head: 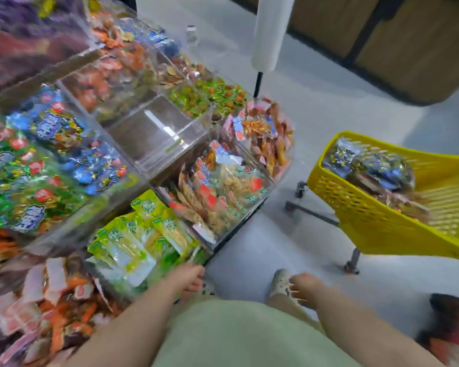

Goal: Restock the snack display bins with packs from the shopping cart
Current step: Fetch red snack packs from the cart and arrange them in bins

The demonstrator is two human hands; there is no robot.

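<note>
Bins (pixel 154 131) left, yellow cart (pixel 355 207) just right (packs (pixel 382 176) inside).

Pale grey glossy floor (pixel 316 115) stretches ahead of the right grip (pixel 305 288) to brown wooden cabinets (pixel 408 43) with dark frames.

your bins (pixel 157 133) are clear, glossy hard plastic, and the packs (pixel 133 242) in them shine like crinkled film. the cart (pixel 355 207) beside you is yellow perforated plastic on a grey metal frame (pixel 316 215) (dull finish). the floor (pixel 316 102) looks smooth, your shirt (pixel 236 335) matt cloth.
</note>
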